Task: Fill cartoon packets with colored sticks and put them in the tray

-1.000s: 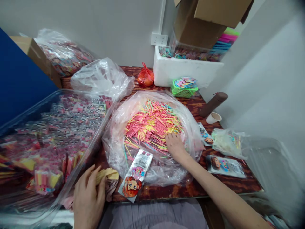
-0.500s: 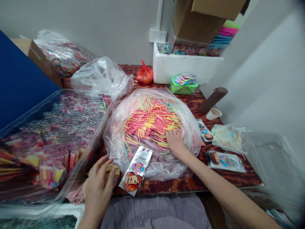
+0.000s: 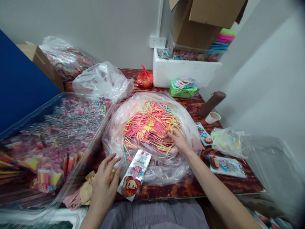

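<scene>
A heap of thin pink, yellow and green sticks (image 3: 152, 122) lies in a wide, open clear plastic bag (image 3: 116, 127) in front of me. My right hand (image 3: 178, 140) is at the heap's right side, fingers curled and thumb pressed in around a few yellow sticks. My left hand (image 3: 105, 181) hovers at the front edge of the table, fingers apart and holding nothing. Just right of it, a silver printed pouch (image 3: 135, 175) with a cartoon face leans against the bag's front. Under and beside the left hand lies a crumpled beige cloth (image 3: 87, 187).
A large clear tub (image 3: 78, 159) of small filled packets stands on the left. On the right are more pouches (image 3: 226, 165), a paper cup (image 3: 213, 117), a brown bottle (image 3: 212, 103) and a clear bin (image 3: 274, 159). A foam box (image 3: 186, 71) and green basket (image 3: 183, 92) stand behind.
My right hand has lifted slightly out of the heap, its fingers curling in around some sticks. My left hand has moved a little right, towards the silver pouch. The view has tilted slightly.
</scene>
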`<state>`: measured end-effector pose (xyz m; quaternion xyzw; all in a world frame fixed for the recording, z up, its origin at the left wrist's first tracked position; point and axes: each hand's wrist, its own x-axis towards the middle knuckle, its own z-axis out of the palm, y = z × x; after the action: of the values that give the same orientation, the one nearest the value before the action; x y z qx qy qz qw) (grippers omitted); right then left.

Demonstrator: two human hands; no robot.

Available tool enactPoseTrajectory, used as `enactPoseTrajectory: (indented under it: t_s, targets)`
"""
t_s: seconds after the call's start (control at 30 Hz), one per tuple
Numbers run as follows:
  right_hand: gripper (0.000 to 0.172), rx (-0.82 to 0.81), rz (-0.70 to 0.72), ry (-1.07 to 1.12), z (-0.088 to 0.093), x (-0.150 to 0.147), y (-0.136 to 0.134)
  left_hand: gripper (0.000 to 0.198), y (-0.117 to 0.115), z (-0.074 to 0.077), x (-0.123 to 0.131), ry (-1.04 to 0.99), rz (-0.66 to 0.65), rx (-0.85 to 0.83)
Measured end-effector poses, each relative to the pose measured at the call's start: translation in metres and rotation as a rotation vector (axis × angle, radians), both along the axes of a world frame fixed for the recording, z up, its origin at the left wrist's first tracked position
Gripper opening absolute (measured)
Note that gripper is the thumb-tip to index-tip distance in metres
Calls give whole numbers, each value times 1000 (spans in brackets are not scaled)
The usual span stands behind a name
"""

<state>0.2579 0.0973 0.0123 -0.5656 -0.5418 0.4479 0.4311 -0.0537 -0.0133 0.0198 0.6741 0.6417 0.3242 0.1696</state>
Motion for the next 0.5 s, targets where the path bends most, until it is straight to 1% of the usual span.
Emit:
enactPoseTrajectory:
  t_s: [0.03,0.07,0.1,0.2,0.27,0.33,0.4,0.43,0.47,0.5]
  targets:
    - [14,8,33,104,2,-5,-10,35,3,4,7,-23,-18,-7]
    - [15,35,55,159,3,-11,-22,34,5,8,15,-48,-43,-13]
    - [15,59,63,169,1,-17,-35,34,8,11,24,-76,-83,-17]
    - [18,52,55,136,-17,-37,-73,35,13,16,60,-101,-215,22]
    - [20,42,42,119,-33,-47,-90,47,16,13,86,-38,-320,104]
    - [22,47,24,119,-45,-51,-97,61,18,7,109,92,-522,127]
    - [26,59,19,133,-51,-51,-98,67,21,1,122,191,-670,116]
    - [27,66,23,138,-51,-50,-97,67,22,-2,123,216,-700,106]
    - [27,69,35,133,-49,-48,-96,64,23,-3,122,219,-692,97]
    - [24,67,50,119,-47,-46,-95,61,23,-5,117,204,-652,90]
